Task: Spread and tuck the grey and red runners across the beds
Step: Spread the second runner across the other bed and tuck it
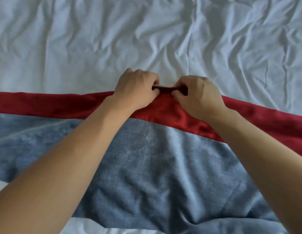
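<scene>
Both forearms ran out of the bottom corners of the frame, so nothing past them could be seen, and the fingertips of each hand were tucked out of sight under the fabric they held. The red runner [54, 105] was cut off at the left and right edges of the frame, and the grey runner [146, 166] ran off the left, right and bottom edges, its lower corners hidden by the arms. The far edge of the red runner crossed the middle of the frame, lifted into a small fold at the centre where the two hands met. Beyond it, the whole upper half was open, wrinkled white sheet [146, 31], with slivers of the same sheet showing at the lower left and bottom centre. The left hand [136, 88] had its fingers curled round that raised red edge, and the right hand [197, 95], just beside it, pinched the same edge between thumb and curled fingers. The red runner looked plush and deep crimson, lying touching the far side of the grey one, which was blue-grey, soft and creased.
</scene>
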A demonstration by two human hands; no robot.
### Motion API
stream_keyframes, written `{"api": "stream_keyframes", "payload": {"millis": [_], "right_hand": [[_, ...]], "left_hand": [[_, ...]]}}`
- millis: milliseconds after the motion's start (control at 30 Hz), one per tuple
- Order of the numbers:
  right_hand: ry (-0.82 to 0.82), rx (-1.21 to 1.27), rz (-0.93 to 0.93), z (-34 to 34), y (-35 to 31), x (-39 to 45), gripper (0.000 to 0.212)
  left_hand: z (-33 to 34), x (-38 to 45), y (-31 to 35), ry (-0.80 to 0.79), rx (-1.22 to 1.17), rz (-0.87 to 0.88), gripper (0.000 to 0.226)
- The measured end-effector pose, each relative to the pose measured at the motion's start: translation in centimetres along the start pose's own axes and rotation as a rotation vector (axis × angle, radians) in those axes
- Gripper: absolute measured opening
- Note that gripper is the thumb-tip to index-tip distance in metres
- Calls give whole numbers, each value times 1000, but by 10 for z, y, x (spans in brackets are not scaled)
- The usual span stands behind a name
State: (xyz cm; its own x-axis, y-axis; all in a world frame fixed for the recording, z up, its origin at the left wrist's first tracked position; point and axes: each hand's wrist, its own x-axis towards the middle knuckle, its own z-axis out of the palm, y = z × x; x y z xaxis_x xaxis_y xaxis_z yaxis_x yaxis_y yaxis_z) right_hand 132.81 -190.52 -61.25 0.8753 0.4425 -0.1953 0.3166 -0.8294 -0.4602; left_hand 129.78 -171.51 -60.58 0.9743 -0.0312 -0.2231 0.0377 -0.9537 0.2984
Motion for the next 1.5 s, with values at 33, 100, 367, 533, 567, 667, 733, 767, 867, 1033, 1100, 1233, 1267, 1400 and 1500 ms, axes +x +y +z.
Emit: {"api": "stream_keyframes", "payload": {"millis": [33, 100, 367, 533, 567, 667, 733, 767, 867, 1033, 1100, 1233, 1267, 1400, 1500], "right_hand": [[-15, -24, -18, 2, -2, 0, 18], [-6, -94, 5, 3, -3, 6, 19], [7, -106, -108, 27, -55, 14, 22], [-23, -109, -161, 64, -118, 36, 17], [-41, -136, -189, 71, -128, 36, 17], [-83, -282, -220, 81, -148, 35, 20], [-41, -333, -67, 75, -154, 42, 25], [-11, -318, 15, 69, -157, 46, 25], [38, -266, 63, 70, -175, 49, 19], [-64, -285, -57, 105, -214, 45, 14], [-67, -256, -3, 105, -218, 48, 10], [-122, -22, 189, 93, -222, 53, 9], [-129, -11, 194, 91, -224, 53, 10], [-208, -130, 60, 100, -245, 53, 13], [-266, -161, -51, 117, -263, 58, 13]], "left_hand": [[0, -3, -7, 8, 27, -12, 20], [1, -8, -22, 72, 64, -47, 16], [-5, -38, -73, 54, 111, -54, 10], [-17, -52, -120, -11, 118, -119, 13], [-14, -51, -120, -27, 121, -94, 12], [-8, -47, -115, -16, 152, 21, 11], [-13, -46, -128, 91, 85, 21, 12], [-18, -46, -138, 138, 27, 14, 12], [-40, -57, -173, 101, -61, 52, 14], [-41, -109, -228, 48, 74, 148, 14], [-31, -132, -234, 78, 64, 188, 11], [-18, -153, -237, 154, 13, 233, 18], [-17, -156, -238, 161, 1, 232, 17], [-22, -159, -238, 172, -145, 113, 24], [-39, -139, -246, 95, -230, -31, 20]]}}
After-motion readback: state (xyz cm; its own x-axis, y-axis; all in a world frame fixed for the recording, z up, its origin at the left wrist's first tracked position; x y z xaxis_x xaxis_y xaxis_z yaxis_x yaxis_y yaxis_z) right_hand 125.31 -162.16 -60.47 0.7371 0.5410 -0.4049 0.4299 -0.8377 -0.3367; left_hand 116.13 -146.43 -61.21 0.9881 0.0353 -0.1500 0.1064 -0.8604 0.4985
